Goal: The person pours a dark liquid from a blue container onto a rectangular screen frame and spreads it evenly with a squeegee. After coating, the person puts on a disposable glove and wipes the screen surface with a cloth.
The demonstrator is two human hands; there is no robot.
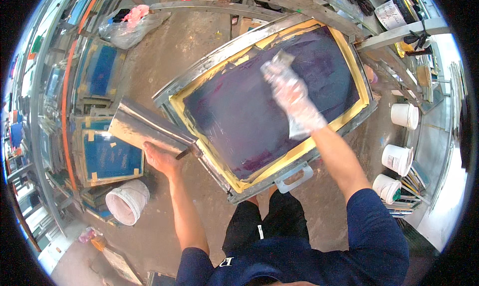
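In front of me a screen-printing frame [349, 46] lies at a slant, its inner border covered with yellow tape and its mesh coated in dark purple ink. My right hand [294, 99] wears a clear plastic glove and reaches over the mesh. Its fingers close on a small pale scraper [285, 58], blurred by motion, at the far middle of the screen. At the frame's left corner, my bare left hand [162, 158] grips a wide squeegee [144, 129] with a tan wooden side and dark ink stains. The squeegee's right end overlaps the frame's edge.
A white bucket [127, 202] stands at left beside blue framed screens [112, 156]. Several white pails [397, 159] line the right side. Metal rails [219, 7] cross at the back, near a plastic bag [130, 30]. A translucent plastic handle [294, 178] juts from the frame's near edge.
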